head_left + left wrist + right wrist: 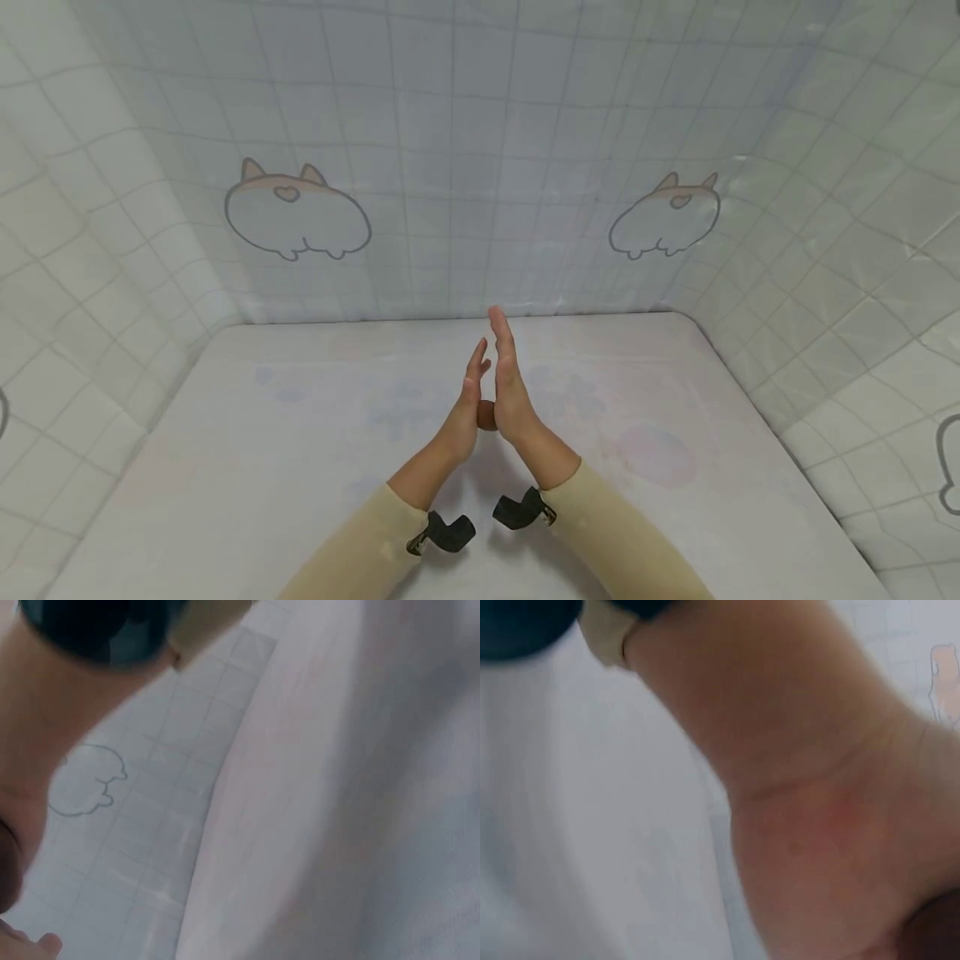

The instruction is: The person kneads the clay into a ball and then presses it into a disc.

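A small round brown ball point(487, 416) sits between the two palms, near their heels. My left hand point(462, 417) presses it from the left with fingers straight and pointing away from me. From the other side my right hand point(513, 400) presses flat against it, its fingers extended higher than the left ones. Above the ball a narrow gap separates the palms. Part of the brown ball point(7, 870) shows at the left edge of the left wrist view. In the right wrist view the ball point(937, 934) appears dark in the lower corner, under the palm.
Below the hands lies a white table surface point(300, 467) with faint pastel patches. Gridded white sheeting point(480, 167) with cartoon animal drawings rises behind it and on both sides. Dark wrist cameras point(450, 532) stick out from the beige sleeves point(367, 542).
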Tool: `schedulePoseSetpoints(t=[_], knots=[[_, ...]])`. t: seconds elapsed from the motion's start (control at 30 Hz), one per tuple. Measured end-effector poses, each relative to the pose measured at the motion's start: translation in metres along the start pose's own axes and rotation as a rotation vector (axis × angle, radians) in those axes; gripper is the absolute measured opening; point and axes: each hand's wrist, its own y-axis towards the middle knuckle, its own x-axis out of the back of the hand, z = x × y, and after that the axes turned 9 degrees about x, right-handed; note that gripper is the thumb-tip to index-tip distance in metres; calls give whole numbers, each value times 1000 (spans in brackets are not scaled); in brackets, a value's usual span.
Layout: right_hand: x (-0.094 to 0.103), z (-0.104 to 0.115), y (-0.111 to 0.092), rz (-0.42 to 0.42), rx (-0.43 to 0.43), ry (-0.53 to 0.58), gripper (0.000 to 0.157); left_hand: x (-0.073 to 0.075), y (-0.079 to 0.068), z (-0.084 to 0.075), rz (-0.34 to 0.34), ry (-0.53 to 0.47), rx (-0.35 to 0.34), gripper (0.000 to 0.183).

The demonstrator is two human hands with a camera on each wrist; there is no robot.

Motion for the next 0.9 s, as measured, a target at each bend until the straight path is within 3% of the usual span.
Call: schedulePoseSetpoints(t=[0.13,0.33,0.43,0.7,0.9], knots=[[1,-12,3,-69,-21,-19,93,-2,-4,1,0,-21,-10,89],[4,-26,6,-218,-56,-5,95,-6,-7,1,50,-146,-69,95],[3,-32,4,-238,-82,19,94,-8,-8,0,43,-177,-111,93],[-4,-37,-9,-53,-207,101,88,-4,-6,-3,-60,-150,-229,85],[-11,-36,-16,68,-181,207,88,0,1,-4,-135,-131,-258,92]])
